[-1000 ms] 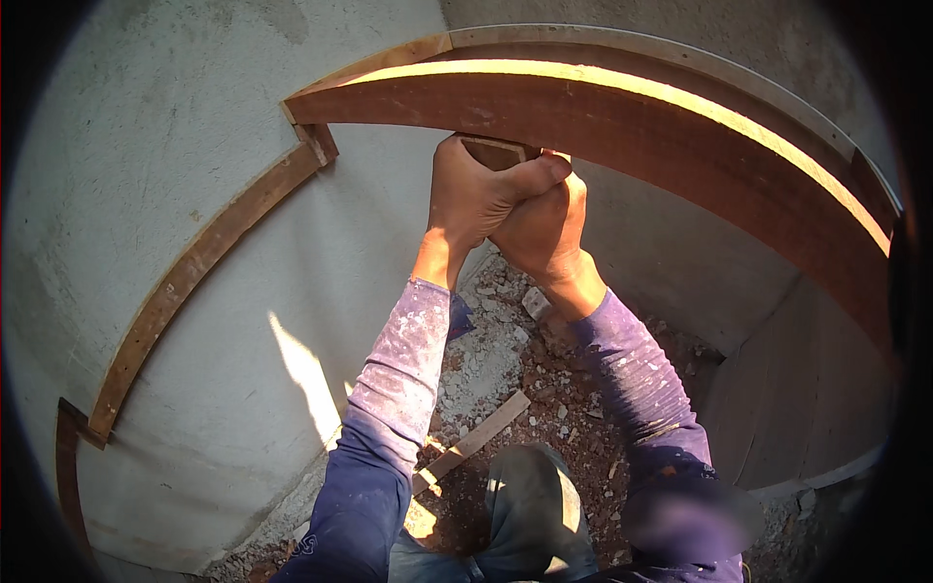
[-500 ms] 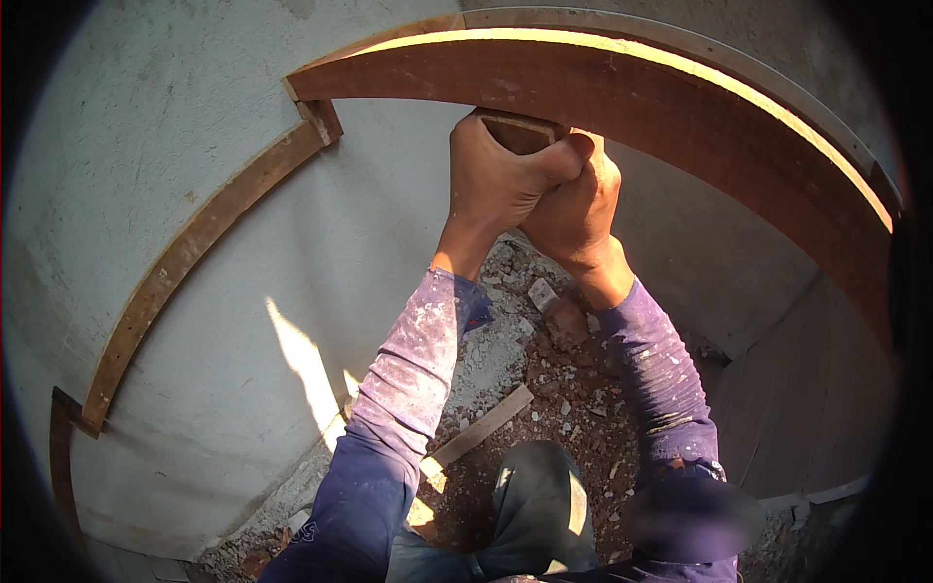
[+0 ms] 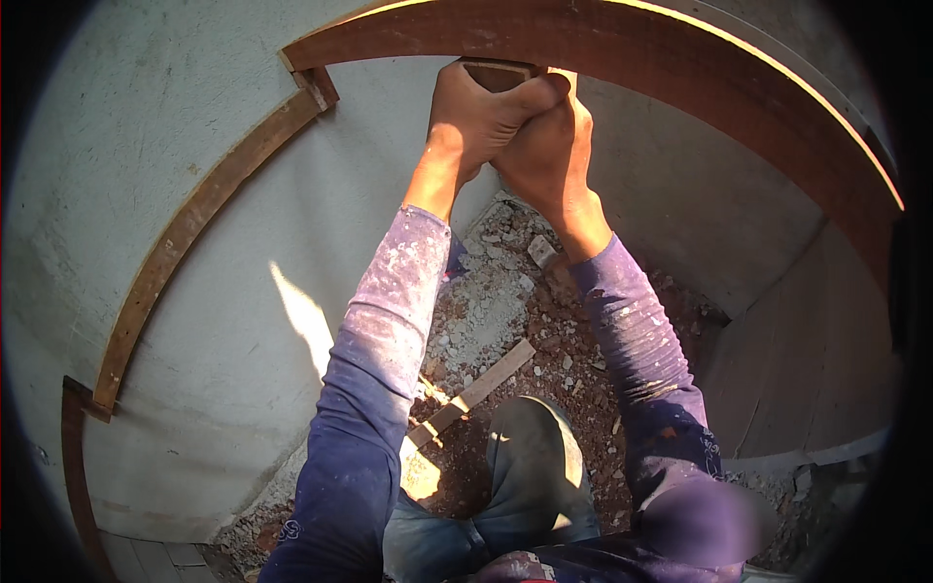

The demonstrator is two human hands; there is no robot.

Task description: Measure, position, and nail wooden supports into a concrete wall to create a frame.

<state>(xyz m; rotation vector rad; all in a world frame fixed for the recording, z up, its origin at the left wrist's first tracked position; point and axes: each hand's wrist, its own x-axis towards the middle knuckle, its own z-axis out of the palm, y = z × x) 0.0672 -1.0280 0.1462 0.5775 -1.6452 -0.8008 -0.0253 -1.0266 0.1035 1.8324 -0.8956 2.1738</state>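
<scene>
Both my arms reach forward, and my hands meet just under a reddish-brown wooden board [image 3: 622, 49] that looks curved at the top of the view. My left hand [image 3: 474, 115] is wrapped round a brown wooden block [image 3: 498, 76] with pale edges. The block's end shows between thumb and fingers, up against the board's lower edge. Pressed close on the right, my right hand [image 3: 550, 146] is closed too, its fingers mostly hidden. It seems to grip the same block, whose far part I cannot see.
A narrow wooden strip [image 3: 209, 194] runs along the grey plastered wall [image 3: 243, 321] on the left, with a short wood piece [image 3: 319, 87] joining it to the board. Broken rubble [image 3: 496, 282] and a loose wood offcut [image 3: 476, 389] lie on the ground below. Grey panels [image 3: 797, 360] stand at right.
The board and both hands now appear higher in the view, and the hands slightly farther left. The grip on the block looks the same.
</scene>
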